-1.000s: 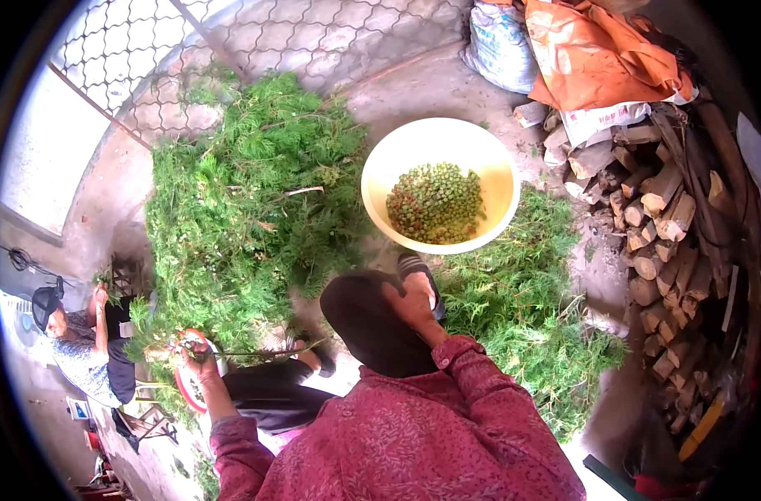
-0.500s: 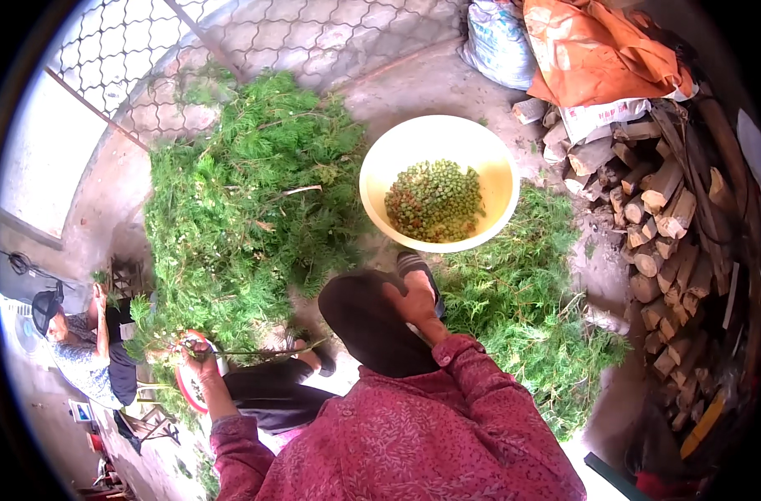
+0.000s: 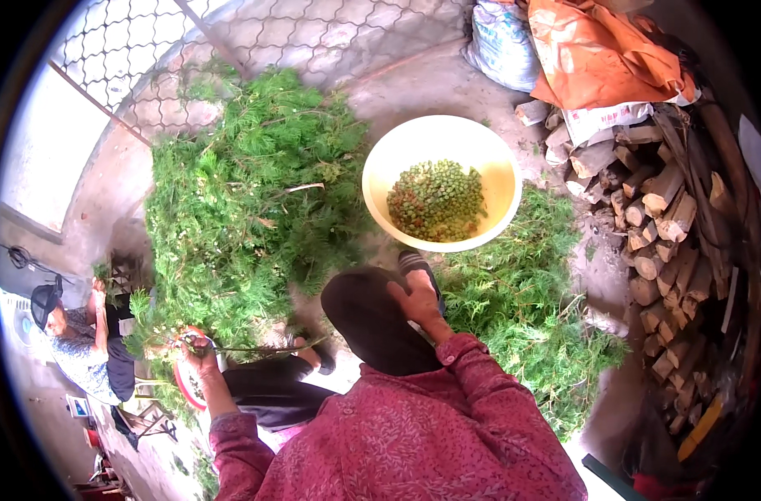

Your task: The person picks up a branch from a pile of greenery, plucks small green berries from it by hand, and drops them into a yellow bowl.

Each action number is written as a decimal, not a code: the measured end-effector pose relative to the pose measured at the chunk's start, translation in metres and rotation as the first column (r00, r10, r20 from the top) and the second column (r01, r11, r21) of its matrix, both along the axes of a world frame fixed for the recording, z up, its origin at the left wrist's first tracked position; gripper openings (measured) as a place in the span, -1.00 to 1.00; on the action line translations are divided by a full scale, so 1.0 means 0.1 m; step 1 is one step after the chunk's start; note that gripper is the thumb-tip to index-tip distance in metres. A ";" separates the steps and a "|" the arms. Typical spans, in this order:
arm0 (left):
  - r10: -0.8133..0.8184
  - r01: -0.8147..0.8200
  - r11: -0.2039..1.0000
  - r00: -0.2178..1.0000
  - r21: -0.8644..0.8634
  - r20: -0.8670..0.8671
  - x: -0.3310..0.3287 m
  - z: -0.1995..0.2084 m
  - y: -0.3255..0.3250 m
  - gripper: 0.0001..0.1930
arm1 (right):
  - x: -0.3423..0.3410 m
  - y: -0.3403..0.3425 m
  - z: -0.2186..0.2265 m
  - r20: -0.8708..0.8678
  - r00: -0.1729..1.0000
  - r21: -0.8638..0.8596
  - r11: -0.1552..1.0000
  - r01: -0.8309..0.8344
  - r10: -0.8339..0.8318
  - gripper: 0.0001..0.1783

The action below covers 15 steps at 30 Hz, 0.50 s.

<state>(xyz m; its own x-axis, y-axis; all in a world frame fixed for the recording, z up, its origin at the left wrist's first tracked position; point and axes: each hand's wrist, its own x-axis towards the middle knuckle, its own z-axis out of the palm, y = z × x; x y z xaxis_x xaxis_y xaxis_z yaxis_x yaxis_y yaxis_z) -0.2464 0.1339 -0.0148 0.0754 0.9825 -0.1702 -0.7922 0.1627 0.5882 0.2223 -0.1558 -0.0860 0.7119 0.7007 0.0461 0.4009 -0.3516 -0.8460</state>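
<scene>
1. Co-worker, seated at far left, hands raised near greenery; what they hold is too small to tell.
2. Red-rimmed basin, partly hidden beneath the left forearm and hand; contents hard to make out.
3. Left hand, one; grip closed around a leafy twig, its foliage to the left, its bare stem pointing right. Risk: a loosened grip or a snapped stem could drop pieces outside the basin, the hand being near its rim.
4. Heap of cut green branches, large, on the floor beyond the left hand. Risk: loose stems could snag the twig if it is swung that way.
5. Right hand, one; grip released, resting on the dark-trousered knee, nothing visible in it.
6. Pale yellow basin, upright, just beyond the striped shoe; holds small green and brownish fruits. Risk: a forward shift of that foot could knock the basin and spill them.
7. Second spread of branches, right of the knee.
8. Stacked firewood, far right, under an orange sheet at its upper end. Risk: a bump could roll uneven logs loose.
</scene>
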 end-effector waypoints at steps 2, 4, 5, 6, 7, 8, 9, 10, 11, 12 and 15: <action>-0.007 0.009 0.999 0.999 0.042 -0.050 -0.09 0.00 -0.02 -0.73 | -0.08 0.04 -0.25 -0.126 0.985 0.118 0.984 0.131 -0.116 -0.50; 0.009 -0.009 1.000 1.000 0.009 -0.023 -0.03 0.04 -0.07 -0.73 | -0.08 0.04 -0.12 -0.212 0.975 0.054 0.996 0.074 -0.061 -0.49; 0.021 -0.021 0.999 1.000 -0.025 0.002 0.04 0.06 -0.10 -0.73 | -0.07 0.02 -0.03 -0.301 0.953 -0.005 1.000 0.017 -0.018 -0.48; 0.017 -0.016 1.000 1.000 -0.025 0.003 0.09 0.10 -0.13 -0.73 | -0.06 0.01 0.03 -0.301 0.953 -0.005 1.000 0.022 -0.023 -0.48; 0.024 -0.022 0.998 0.999 -0.051 0.041 0.13 0.12 -0.14 -0.74 | -0.05 0.00 0.09 -0.313 0.950 -0.017 1.000 -0.023 0.017 -0.38; 0.031 -0.025 0.997 0.996 -0.079 0.078 0.17 0.12 -0.14 -0.74 | -0.04 -0.02 0.14 -0.327 0.944 -0.029 0.997 -0.067 0.054 -0.28; 0.079 -0.075 0.993 0.996 -0.086 0.045 0.12 0.14 -0.16 -0.74 | -0.06 -0.01 0.21 -0.323 0.944 -0.024 0.997 -0.073 0.061 -0.28; 0.054 -0.053 0.998 0.998 -0.040 0.021 0.01 0.11 -0.12 -0.73 | -0.09 -0.01 0.27 -0.325 0.941 0.014 0.996 -0.092 0.092 -0.27; 0.031 -0.031 0.999 0.999 0.006 -0.005 -0.08 0.08 -0.10 -0.73 | -0.10 -0.01 0.33 -0.326 0.937 0.053 0.992 -0.112 0.123 -0.26; 0.028 -0.028 1.000 1.000 0.004 -0.009 -0.02 0.10 -0.10 -0.73 | -0.09 0.00 0.40 -0.330 0.936 0.051 0.993 -0.109 0.119 -0.26; 0.034 -0.034 0.999 0.999 0.007 -0.023 0.21 0.18 -0.17 -0.72 | -0.06 0.03 0.46 -0.219 0.972 -0.002 0.996 -0.085 0.083 -0.26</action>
